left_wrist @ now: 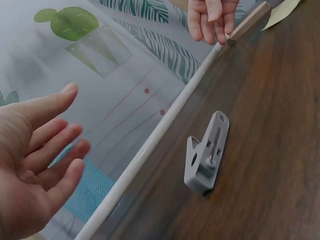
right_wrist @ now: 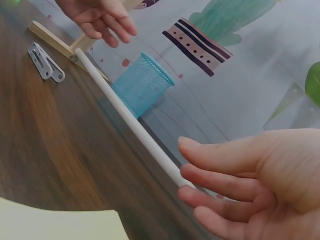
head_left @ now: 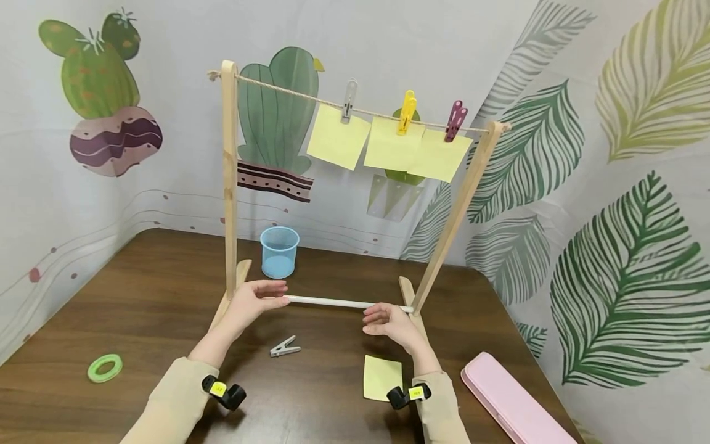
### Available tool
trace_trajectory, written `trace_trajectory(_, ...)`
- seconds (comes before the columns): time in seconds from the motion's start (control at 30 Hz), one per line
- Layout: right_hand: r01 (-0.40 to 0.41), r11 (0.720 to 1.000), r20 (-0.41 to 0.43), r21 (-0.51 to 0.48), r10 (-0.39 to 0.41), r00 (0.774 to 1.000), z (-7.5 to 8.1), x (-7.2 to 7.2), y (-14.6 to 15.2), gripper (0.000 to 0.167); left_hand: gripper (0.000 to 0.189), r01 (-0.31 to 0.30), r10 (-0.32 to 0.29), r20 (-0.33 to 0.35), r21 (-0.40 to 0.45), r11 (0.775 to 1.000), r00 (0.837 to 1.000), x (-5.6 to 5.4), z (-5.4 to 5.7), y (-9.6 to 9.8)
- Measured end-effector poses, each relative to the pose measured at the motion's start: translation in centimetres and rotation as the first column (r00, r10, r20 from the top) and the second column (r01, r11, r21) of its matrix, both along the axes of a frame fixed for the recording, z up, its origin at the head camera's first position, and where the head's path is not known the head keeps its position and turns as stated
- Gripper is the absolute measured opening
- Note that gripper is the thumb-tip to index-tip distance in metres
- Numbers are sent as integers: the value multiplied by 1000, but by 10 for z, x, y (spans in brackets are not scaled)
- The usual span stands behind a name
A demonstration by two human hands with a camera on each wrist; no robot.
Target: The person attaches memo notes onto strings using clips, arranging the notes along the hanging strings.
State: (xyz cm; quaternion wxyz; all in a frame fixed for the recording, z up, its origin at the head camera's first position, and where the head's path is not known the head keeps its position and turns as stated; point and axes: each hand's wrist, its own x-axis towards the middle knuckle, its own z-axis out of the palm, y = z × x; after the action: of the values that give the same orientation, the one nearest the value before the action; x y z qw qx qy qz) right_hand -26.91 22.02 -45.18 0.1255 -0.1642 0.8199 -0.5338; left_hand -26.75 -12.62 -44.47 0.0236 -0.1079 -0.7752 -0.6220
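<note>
With fingers loosely parted and holding nothing, the left hand [head_left: 254, 303] and right hand [head_left: 394, 324] are hovering near a wooden stand [head_left: 229, 185]'s white rod [head_left: 327, 302]; a blue mesh cup [head_left: 279, 258] is standing near the worktop [head_left: 166, 277]'s back edge, a closed pink case [head_left: 513, 398] lying by the right.

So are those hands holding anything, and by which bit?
Nothing is held. The left hand and right hand are both open beside the white rod, without gripping it.
</note>
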Motion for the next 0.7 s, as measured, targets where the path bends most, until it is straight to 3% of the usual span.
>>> trace_trajectory(0.2,-53,997,2,50,53,999,-2,2,6,41,56,101,-102,-2,-127,987,995,1,-3,-1)
trace_trajectory(0.53,-158,967,40,199,153,987,-4,4,6,35,59,282,-273,76,-188,941,959,5,-6,0)
trace_trajectory(0.7,-200,952,36,233,197,980,-5,2,5,31,55,311,-286,137,-234,921,949,8,-8,1)
